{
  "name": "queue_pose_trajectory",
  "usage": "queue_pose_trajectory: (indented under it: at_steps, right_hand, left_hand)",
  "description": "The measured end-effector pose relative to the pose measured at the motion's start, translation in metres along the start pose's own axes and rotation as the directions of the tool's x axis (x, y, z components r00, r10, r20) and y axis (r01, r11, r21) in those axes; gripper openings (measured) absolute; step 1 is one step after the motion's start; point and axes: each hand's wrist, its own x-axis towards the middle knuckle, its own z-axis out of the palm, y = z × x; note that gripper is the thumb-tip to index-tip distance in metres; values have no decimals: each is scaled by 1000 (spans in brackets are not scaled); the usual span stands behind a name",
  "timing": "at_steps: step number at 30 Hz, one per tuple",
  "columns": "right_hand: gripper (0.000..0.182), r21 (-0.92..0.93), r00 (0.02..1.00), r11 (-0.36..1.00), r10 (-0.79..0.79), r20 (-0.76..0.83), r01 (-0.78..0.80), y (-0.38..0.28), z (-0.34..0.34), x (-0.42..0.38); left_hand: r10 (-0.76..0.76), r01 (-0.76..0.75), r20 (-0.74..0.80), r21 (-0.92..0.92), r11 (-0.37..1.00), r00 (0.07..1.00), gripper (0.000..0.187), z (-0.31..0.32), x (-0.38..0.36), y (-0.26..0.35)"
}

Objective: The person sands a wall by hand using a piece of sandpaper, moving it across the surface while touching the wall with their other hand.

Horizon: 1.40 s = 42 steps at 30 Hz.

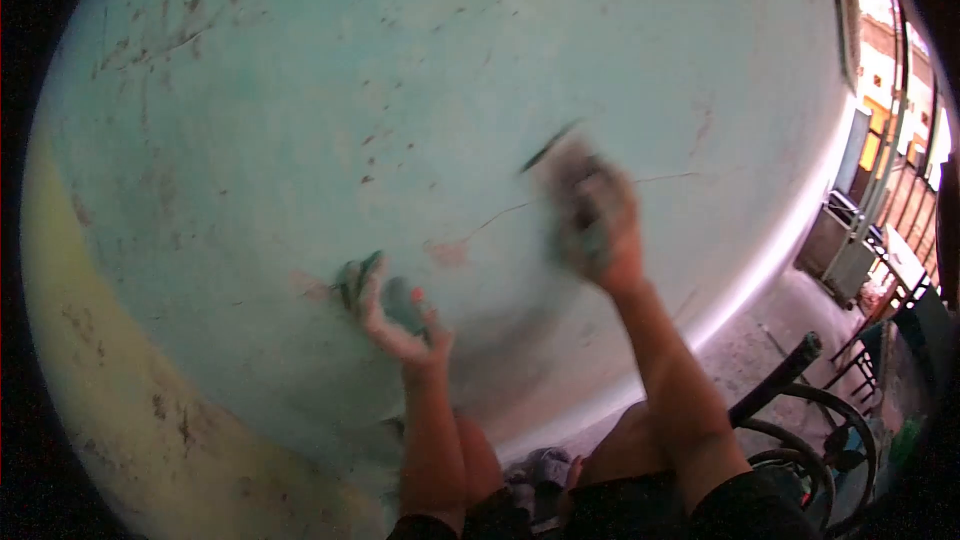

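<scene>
A pale green wall with chipped patches and thin cracks fills most of the view. My right hand is wrapped around a scraper, its broad blade against or close to the wall beside a long crack. Motion blurs both hand and tool, so contact is uncertain. Lower and to the left, my left hand is open, fingers spread and curved and whitish with dust. It holds nothing I can see and is at the wall near a bare pinkish patch.
Yellow paint covers the wall's lower left. Right of my knees, a curved dark metal frame stands on the dusty floor. Farther right are a grey box-like object and a barred opening with bright light outside.
</scene>
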Motion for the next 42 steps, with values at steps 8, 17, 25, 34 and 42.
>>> queue_pose_trajectory:
  at_steps: [8, 17, 25, 34, 42]
  right_hand:
    - [64, 25, 963, 976, 219, -157, -218, -5, 2, -4]
    - [70, -11, 908, 949, 298, -294, -315, 12, 20, 14]
    - [72, 2, 964, 981, 191, -184, -194, 3, 10, 39]
    - [71, 14, 962, 981, 193, -195, -194, -26, 26, 50]
    - [69, -61, 791, 807, 556, -256, -587, 2, -4, -4]
  left_hand:
    - [-93, 88, -37, -108, 990, 995, 46, 8, 6, 11]
    - [-184, 177, -107, -74, 981, 977, 57, 8, 12, 15]
    - [-247, 230, -157, -119, 966, 956, 65, 12, 15, 21]
    - [-229, 223, -135, -62, 973, 964, 59, 11, 22, 22]
    - [-191, 182, -116, -85, 980, 975, 60, 9, 21, 22]
